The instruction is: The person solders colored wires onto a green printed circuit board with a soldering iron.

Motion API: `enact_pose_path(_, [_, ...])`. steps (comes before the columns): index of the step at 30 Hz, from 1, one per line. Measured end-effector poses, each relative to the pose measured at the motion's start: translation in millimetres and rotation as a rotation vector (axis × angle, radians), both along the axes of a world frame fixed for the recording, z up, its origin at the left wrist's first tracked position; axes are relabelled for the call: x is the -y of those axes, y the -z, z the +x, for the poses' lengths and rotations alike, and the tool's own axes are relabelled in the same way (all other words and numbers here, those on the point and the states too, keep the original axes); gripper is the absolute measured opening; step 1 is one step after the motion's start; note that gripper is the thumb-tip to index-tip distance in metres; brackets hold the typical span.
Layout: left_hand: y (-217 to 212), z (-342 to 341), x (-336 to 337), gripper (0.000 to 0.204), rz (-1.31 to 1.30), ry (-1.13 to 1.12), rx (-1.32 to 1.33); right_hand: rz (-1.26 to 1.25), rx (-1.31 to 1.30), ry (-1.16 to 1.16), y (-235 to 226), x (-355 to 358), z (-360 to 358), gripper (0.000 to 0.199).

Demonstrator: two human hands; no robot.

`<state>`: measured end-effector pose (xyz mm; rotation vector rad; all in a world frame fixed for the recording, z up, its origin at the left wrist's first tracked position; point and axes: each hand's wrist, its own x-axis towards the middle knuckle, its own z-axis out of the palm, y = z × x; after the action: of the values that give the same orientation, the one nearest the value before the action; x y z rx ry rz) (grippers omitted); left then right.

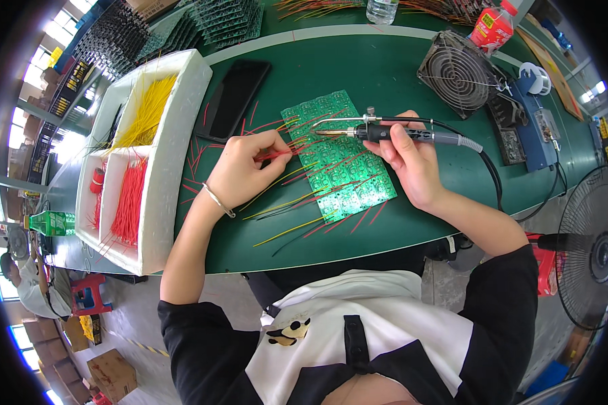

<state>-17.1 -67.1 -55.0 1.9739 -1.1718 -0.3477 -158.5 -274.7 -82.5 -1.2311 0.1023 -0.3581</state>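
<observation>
A green circuit board panel (355, 190) lies on the green tabletop, with red, yellow and black wires sticking out from its left and lower sides. My right hand (414, 164) grips a soldering iron (412, 133) fitted with a thin solder-feed tube (341, 120). The iron's tip points left over the panel's upper part; whether it touches the board I cannot tell. At the panel's left edge, my left hand (245, 167) is closed in a pinch on red wires (274, 155). Their far ends lie over the board.
To the left stands a white foam box (157, 223) holding yellow wires (150, 111) and red wires (130, 202). A black phone (237, 98) lies beside it. Far right are a metal fan (457, 73), a red bottle (493, 28) and a blue soldering station (535, 125). Stacked boards (226, 20) stand behind.
</observation>
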Motion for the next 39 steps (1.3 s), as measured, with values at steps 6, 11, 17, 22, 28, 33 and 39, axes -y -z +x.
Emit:
enact_pose_path(6, [-10,-9,-2,0.009,0.039,0.004,-0.117,0.07,-0.001,0.09,0,8,-2,0.019])
enact_pose_path(11, [-9,-14,2,0.01,0.114,-0.028,-0.208,0.114,-0.043,0.095,0,7,-3,0.022])
enact_pose_path(17, [2,-11,4,0.007,0.016,-0.012,-0.241,0.088,0.022,0.088,1,7,3,0.027])
enact_pose_path(22, [6,-9,6,0.004,-0.063,-0.118,-0.089,0.109,0.008,0.198,-5,10,7,0.026])
enact_pose_path(28, [18,-1,9,0.007,-0.178,-0.159,0.158,0.216,0.028,0.228,-6,27,4,0.016])
enact_pose_path(33, [17,-4,11,0.006,-0.184,-0.166,0.107,0.306,0.033,0.211,-6,34,2,0.019])
enact_pose_path(39, [17,-3,8,0.003,-0.158,-0.196,0.0,0.231,0.156,0.305,-25,36,-2,0.022])
